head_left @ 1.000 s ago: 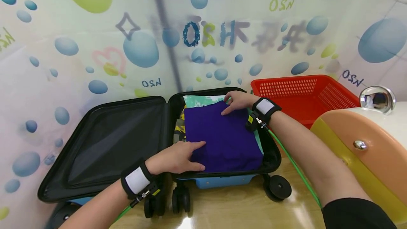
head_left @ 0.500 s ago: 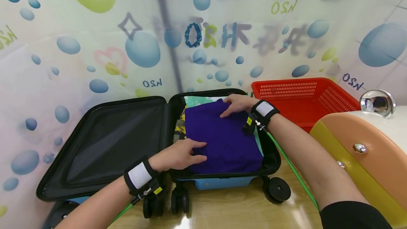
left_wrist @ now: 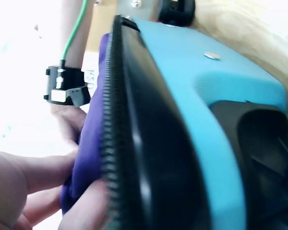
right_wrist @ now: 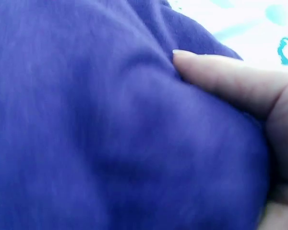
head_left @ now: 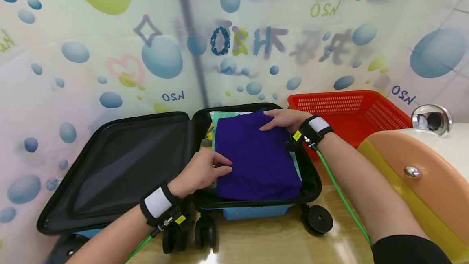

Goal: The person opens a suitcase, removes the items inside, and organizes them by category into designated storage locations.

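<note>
A folded purple cloth (head_left: pixel 256 162), its exact kind unclear, lies on top of other fabric in the right half of an open suitcase (head_left: pixel 311 174). My left hand (head_left: pixel 201 170) pinches its left edge between thumb and fingers; the left wrist view shows fingers (left_wrist: pixel 48 172) against the purple fabric beside the suitcase's zipper. At the far right corner my right hand (head_left: pixel 286 119) grips the cloth, the thumb (right_wrist: pixel 225 76) on top and the other fingers mostly hidden. Mint-green fabric (head_left: pixel 223 115) and a yellow-grey patterned piece (head_left: pixel 206 142) peek out around it.
The suitcase's other half (head_left: pixel 135 166) lies open to the left. A red basket (head_left: pixel 337 109) stands behind at the right, near an orange basin (head_left: pixel 432 162) with a chrome fitting (head_left: pixel 432 119). A printed curtain (head_left: pixel 146 72) hangs behind.
My left hand has drawn back leftward and now pinches the cloth's left edge. The cloth's left side has shifted slightly right, uncovering more mint-green fabric. My right hand has moved a little right.
</note>
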Motion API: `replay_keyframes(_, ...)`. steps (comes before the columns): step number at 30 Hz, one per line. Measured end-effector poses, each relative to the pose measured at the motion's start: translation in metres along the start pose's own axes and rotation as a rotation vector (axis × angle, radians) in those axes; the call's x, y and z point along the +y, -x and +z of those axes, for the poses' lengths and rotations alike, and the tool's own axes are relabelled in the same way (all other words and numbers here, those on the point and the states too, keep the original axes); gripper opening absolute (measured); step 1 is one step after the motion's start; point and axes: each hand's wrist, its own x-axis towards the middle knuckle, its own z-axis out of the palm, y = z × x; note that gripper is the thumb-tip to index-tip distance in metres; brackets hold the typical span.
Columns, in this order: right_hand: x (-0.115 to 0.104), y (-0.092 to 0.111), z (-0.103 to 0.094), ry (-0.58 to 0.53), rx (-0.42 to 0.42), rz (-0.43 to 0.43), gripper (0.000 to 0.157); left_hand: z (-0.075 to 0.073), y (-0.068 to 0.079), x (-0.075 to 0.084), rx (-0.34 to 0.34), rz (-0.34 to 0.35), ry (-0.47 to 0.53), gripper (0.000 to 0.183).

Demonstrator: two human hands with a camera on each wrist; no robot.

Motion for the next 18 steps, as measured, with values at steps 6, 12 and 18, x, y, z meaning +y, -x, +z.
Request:
replay_keyframes(6,0.002,0.011,-0.009,-0.142,-0.027,-0.055,0.077,-0.008,0.000,0.003,0.070,0.033,0.075,0.022)
replay_keyframes(12,-0.001,0.009,-0.008,-0.273,-0.074,-0.117,0.049,-0.013,-0.003,-0.002,0.072,-0.086,0.174,0.025)
replay_keyframes(18,0.007,0.001,0.000,-0.253,-0.068,-0.071,0.041,-0.010,-0.005,-0.016,-0.064,-0.151,0.129,0.033)
